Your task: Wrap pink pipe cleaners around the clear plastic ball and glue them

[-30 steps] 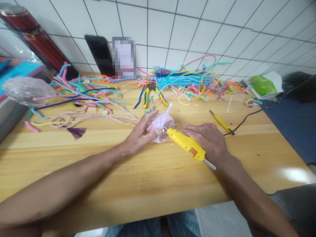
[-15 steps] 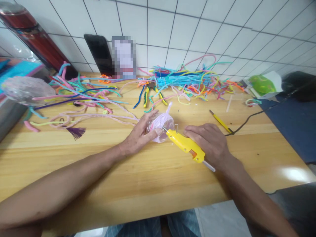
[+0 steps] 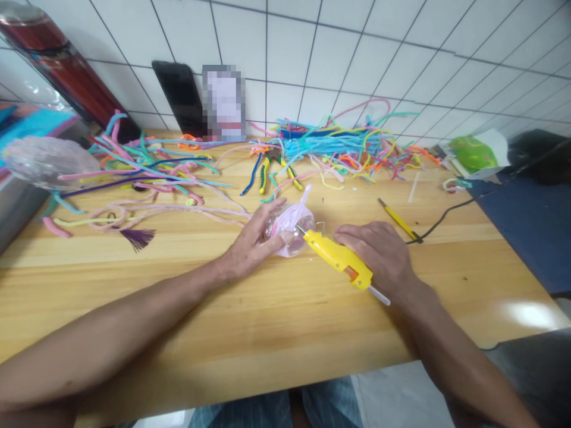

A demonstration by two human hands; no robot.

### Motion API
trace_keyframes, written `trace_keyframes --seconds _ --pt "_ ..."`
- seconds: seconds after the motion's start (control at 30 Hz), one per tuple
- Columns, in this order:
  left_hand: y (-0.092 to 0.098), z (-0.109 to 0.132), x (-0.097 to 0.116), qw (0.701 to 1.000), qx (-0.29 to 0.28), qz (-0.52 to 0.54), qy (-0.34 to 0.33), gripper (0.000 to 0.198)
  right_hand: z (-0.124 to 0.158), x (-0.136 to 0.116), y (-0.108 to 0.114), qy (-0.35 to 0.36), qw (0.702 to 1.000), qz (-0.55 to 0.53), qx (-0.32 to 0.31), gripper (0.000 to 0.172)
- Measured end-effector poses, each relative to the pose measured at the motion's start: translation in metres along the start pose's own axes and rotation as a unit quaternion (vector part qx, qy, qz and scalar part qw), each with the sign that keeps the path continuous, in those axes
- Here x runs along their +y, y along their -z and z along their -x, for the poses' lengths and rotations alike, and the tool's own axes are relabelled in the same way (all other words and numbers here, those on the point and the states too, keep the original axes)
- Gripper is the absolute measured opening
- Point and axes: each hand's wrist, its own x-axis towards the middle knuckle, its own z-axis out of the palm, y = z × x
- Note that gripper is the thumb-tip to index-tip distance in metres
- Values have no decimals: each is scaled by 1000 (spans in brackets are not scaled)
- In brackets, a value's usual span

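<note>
My left hand (image 3: 250,244) is wrapped round a small clear ball with pink pipe cleaner inside (image 3: 289,229), holding it on the wooden table (image 3: 267,321). My right hand (image 3: 379,252) grips a yellow hot glue gun (image 3: 341,261). The gun's nozzle touches the right side of the ball. A clear glue stick juts out of the gun's back end, near my right wrist.
Heaps of coloured pipe cleaners (image 3: 339,145) lie along the back of the table, with pliers (image 3: 265,172) among them. A purple tassel (image 3: 138,238) lies at left, a yellow knife (image 3: 399,221) and black cord (image 3: 450,211) at right. A phone (image 3: 181,98) leans on the tiled wall.
The glue gun's nozzle has shifted slightly up and right along the ball. Both hands stay almost where they were.
</note>
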Motion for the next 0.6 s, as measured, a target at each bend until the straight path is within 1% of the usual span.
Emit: trace_keyframes --seconds 0.13,0.27,0.47,0.6 --pt "0 0 1 1000 2 1 3 76 1 0 0 0 1000 -1 -2 34" --pt "0 0 2 1000 -1 5 8 75 4 2 -3 -1 1000 0 10 30" --pt "0 -1 2 1000 3 7 8 76 8 1 -8 -3 1000 -22 7 35" --pt "-1 0 1 1000 4 5 7 75 8 2 -9 -8 1000 -16 13 32"
